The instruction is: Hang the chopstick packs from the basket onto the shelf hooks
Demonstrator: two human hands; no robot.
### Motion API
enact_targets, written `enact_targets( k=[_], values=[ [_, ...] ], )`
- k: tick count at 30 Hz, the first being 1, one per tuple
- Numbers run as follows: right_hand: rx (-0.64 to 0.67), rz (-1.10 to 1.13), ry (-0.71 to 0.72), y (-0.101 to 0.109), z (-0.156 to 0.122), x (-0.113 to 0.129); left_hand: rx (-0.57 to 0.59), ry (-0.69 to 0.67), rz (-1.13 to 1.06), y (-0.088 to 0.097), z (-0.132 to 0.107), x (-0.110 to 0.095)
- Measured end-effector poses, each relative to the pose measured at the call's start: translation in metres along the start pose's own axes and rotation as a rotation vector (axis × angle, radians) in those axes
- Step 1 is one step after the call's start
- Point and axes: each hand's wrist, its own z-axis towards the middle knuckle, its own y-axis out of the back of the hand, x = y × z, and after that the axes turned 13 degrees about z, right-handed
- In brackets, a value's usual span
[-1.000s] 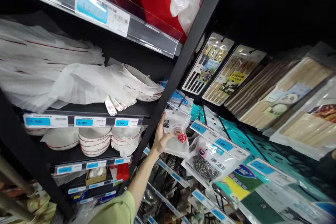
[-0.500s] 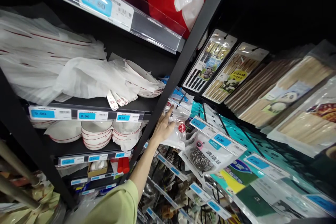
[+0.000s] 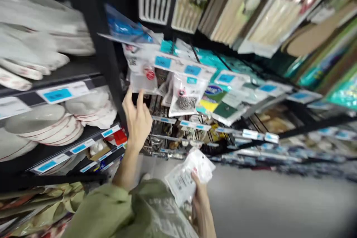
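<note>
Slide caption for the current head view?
Left hand by a hanging, red-marked plastic pouch; right hand holding a white plastic packet.

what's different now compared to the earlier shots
The left hand has moved down from the face of the hanging packet to near its lower edge; whether it still touches is unclear. The right hand, unseen before, now holds another white packet. The view has swung right and downward. The scourer pack still hangs, and the white bowls remain stacked.
</note>
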Motion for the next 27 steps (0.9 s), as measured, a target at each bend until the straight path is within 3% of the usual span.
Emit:
enact_targets(
  k=[1, 2, 5, 7, 9, 12, 15, 17, 19, 23, 25, 27],
  values=[
    [-0.061, 0.044, -0.049, -0.001, -0.001, 0.002, 0.029, -0.023, -0.078, 0.008, -0.029, -0.007],
    [-0.093, 0.088, -0.085, -0.006, 0.000, 0.004, 0.147, -0.063, -0.177, 0.014, -0.056, -0.014],
    [-0.025, 0.154, -0.086, -0.030, 0.007, 0.012, 0.850, -0.161, -0.421, 0.019, -0.120, -0.031],
    [0.027, 0.186, -0.073, -0.046, 0.007, 0.013, 1.063, -0.097, -0.480, 0.013, -0.140, -0.037],
    [0.051, 0.263, -0.130, -0.056, 0.006, 0.012, 1.054, -0.021, -0.499, 0.005, -0.144, -0.038],
    [0.058, 0.370, -0.222, -0.061, 0.007, 0.007, 0.948, 0.004, -0.527, 0.002, -0.139, -0.034],
    [-0.022, 0.361, -0.126, -0.065, 0.012, 0.001, 0.834, 0.014, -0.464, 0.006, -0.139, -0.031],
    [-0.087, 0.332, -0.071, -0.068, 0.014, -0.002, 0.866, 0.067, -0.416, 0.009, -0.142, -0.031],
    [-0.126, 0.313, -0.059, -0.070, 0.014, -0.004, 0.979, 0.146, -0.392, 0.012, -0.144, -0.032],
    [-0.129, 0.358, -0.047, -0.069, 0.011, -0.004, 1.135, 0.211, -0.428, 0.028, -0.143, -0.033],
    [-0.151, 0.382, -0.008, -0.066, 0.011, -0.004, 1.118, 0.224, -0.532, 0.042, -0.141, -0.033],
    [-0.201, 0.368, 0.062, -0.062, 0.012, -0.003, 0.952, 0.227, -0.502, 0.055, -0.141, -0.033]
  ],
)
